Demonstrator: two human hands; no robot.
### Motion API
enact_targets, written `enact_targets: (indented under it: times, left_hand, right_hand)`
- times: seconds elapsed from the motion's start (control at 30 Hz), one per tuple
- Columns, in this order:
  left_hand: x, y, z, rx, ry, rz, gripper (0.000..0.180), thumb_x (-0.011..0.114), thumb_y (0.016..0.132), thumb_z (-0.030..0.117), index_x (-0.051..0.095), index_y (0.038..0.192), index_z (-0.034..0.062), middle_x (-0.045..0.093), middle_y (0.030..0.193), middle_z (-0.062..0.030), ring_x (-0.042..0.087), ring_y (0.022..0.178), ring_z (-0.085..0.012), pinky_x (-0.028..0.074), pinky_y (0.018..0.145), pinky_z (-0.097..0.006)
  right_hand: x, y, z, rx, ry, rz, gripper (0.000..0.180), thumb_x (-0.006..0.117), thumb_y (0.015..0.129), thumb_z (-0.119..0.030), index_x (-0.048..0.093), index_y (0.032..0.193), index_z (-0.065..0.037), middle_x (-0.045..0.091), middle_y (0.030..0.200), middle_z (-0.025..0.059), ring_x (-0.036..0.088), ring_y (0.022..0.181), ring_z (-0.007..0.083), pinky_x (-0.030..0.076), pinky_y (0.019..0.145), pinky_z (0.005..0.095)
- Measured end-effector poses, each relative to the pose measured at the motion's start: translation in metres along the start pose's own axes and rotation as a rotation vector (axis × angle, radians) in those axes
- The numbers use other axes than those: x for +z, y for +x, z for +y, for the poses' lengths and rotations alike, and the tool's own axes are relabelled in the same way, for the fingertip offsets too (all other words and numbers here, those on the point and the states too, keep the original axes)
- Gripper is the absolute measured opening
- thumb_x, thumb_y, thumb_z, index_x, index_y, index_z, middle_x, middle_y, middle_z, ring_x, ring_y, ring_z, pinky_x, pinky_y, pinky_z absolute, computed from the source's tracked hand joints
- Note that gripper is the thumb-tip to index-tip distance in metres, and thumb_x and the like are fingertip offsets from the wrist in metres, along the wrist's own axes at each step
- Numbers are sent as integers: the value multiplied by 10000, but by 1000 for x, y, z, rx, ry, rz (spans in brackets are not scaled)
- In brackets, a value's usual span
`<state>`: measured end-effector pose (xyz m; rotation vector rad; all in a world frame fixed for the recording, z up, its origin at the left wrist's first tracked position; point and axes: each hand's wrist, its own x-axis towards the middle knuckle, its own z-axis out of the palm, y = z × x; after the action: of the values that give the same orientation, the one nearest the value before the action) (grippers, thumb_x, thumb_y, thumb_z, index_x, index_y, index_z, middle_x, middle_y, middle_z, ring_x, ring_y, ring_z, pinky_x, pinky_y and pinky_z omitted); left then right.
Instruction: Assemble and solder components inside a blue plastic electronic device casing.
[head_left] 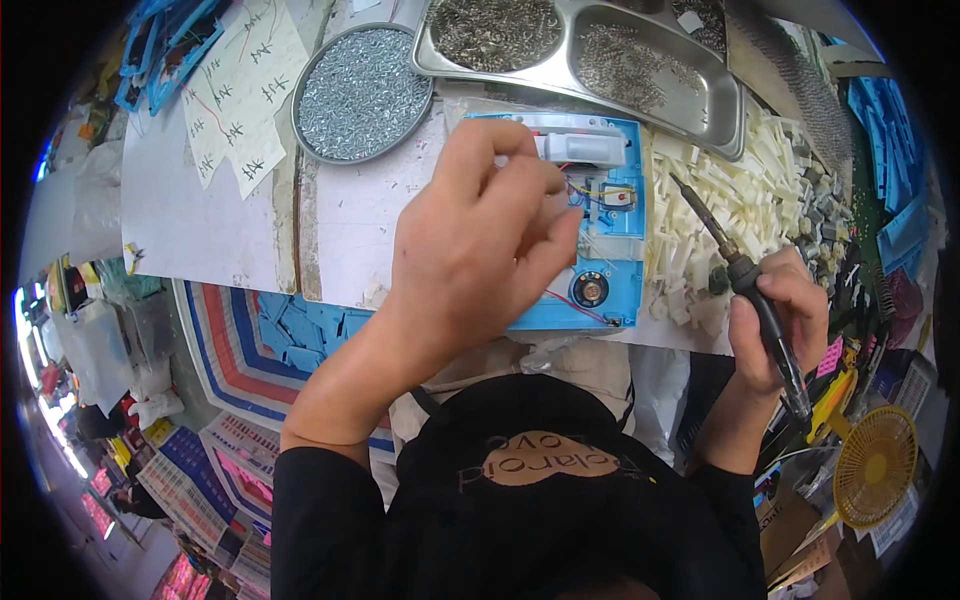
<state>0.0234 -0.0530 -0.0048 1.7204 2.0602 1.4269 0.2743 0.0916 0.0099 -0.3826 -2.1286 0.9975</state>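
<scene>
A light-blue plastic casing (612,277) lies on the table in front of me. In it sit a small round speaker (590,290), a white box-shaped part (590,150), a small square part (617,197) and thin coloured wires. Over the casing's left side hovers my left hand (480,230), its fingers bent and drawn together; whatever is between the fingertips is hidden. To the right of the casing my right hand (785,320) grips a black electric screwdriver (765,310). Its thin metal bit points up and left, over the white plastic pieces and apart from the casing.
A round dish (365,95) of silvery screws and a metal compartment tray (735,125) of small metal parts stand at the back. White plastic pieces (690,215) are heaped at the right. A striped bag (235,350) with blue parts stands lower left; a yellow fan (875,468) lower right.
</scene>
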Motion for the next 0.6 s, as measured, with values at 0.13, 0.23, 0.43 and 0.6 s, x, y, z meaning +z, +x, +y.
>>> enact_targets:
  times: [0.13,0.23,0.43,0.6]
  left_hand:
    - [-7,2,3,-41,-3,-30,227,804,792,-7,677,979,16,591,1029,-61,521,630,-72,433,527,-222]
    - [-10,1,-6,-118,-20,6,258,801,802,-4,669,1022,14,593,991,-41,502,633,-57,423,536,-203]
    - [2,-1,-19,-181,-155,62,187,767,829,0,693,999,31,618,902,-54,482,574,-104,407,532,-258]
    - [5,2,-21,-247,-320,-2,90,754,852,20,709,929,34,624,942,-64,508,590,-102,436,568,-265]
  right_hand:
    - [-1,-5,1,7,-10,15,330,772,772,23,614,1061,7,578,756,90,521,667,197,385,624,305]
    - [2,-3,-2,-7,-6,12,327,781,765,17,620,1049,3,579,753,90,527,666,197,388,618,304]
    - [5,4,-1,-25,-13,-2,324,795,761,-1,625,1037,-2,587,734,91,544,645,200,398,596,302]
    - [7,6,0,-39,-16,3,323,799,758,-7,629,1032,-4,590,724,93,551,627,202,410,586,304]
